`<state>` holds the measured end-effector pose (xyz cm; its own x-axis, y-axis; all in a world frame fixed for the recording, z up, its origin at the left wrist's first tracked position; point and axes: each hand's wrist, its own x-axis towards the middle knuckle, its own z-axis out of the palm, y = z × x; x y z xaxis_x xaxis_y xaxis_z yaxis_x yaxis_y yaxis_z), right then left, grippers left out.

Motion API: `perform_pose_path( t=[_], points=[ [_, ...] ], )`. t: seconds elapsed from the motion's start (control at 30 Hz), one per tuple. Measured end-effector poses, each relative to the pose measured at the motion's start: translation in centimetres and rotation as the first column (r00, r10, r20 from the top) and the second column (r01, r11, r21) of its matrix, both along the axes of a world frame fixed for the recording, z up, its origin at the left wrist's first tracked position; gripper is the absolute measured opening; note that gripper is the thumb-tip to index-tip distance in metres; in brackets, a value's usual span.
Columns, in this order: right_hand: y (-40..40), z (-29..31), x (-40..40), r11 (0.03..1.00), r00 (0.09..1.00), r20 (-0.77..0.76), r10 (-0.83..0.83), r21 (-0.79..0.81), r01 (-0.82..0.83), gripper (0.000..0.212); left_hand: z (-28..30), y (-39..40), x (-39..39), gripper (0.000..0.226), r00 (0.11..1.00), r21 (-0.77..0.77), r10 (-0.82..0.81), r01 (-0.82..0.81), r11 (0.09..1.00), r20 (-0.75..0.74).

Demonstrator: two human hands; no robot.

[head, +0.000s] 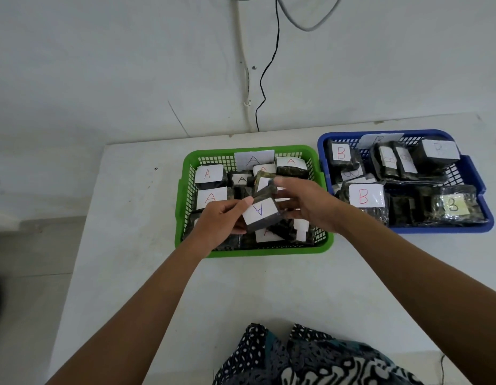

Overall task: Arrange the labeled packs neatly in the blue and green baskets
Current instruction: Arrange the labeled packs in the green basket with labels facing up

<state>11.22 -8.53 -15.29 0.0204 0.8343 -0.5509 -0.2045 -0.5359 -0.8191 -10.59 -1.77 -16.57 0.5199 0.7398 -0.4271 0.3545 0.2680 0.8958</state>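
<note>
A green basket (185,190) on the white table holds several dark wrapped packs with white "A" labels, lying at mixed angles. To its right, a blue basket (482,218) contains several dark packs labeled "B". Over the green basket my left hand (221,218) grips a dark pack (260,213) whose white label shows a blue "A" upside down. My right hand (305,202) is closed on a second dark pack (264,184) just behind the first, its label mostly hidden by my fingers.
The white table (241,287) ends at a left edge near the green basket and meets a white wall behind. A black cable (264,87) and grey cables hang down the wall. Patterned cloth (310,357) lies at the table's near edge.
</note>
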Motion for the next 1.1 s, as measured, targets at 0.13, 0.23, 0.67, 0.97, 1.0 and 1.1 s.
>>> perform_pose_path(
  t=[0.13, 0.23, 0.67, 0.97, 1.0, 1.1],
  points=[
    [0.3, -0.4, -0.9, 0.995, 0.99, 0.14, -0.005, 0.101, -0.009, 0.028, 0.3, 0.4, 0.3, 0.011, 0.999, -0.049, -0.03, 0.032, 0.998, 0.044],
    [0.7, 0.0, -0.9, 0.993, 0.99, 0.136, -0.024, 0.119, 0.008, 0.023, 0.5, 1.1, 0.5, 0.016, 0.998, -0.033, -0.01, 0.012, 0.999, 0.064],
    [-2.1, -1.0, 2.8, 0.882, 0.328, 0.882, 0.339, -0.176, -0.437, 0.037, -1.2, 0.4, 0.6, 0.029, 0.832, 0.2, -0.333, 0.454, 0.868, -0.444],
    [-2.2, -2.0, 1.5, 0.796, 0.095, 0.951, 0.293, -0.187, -0.575, 0.034, -1.7, 0.2, 0.3, 0.029, 0.761, 0.354, -0.329, 0.578, 0.735, -0.559],
    [-2.1, -2.2, 1.1, 0.8, 0.109, 0.954, 0.278, -0.167, -0.576, 0.033, -1.8, 0.1, 0.2, 0.029, 0.774, 0.376, -0.314, 0.564, 0.735, -0.549],
    [-1.8, -2.7, -0.2, 0.803, 0.067, 0.959, 0.276, -0.192, -0.564, 0.037, -2.2, -0.2, -0.2, 0.042, 0.847, 0.403, -0.244, 0.454, 0.795, -0.473]
  ],
)
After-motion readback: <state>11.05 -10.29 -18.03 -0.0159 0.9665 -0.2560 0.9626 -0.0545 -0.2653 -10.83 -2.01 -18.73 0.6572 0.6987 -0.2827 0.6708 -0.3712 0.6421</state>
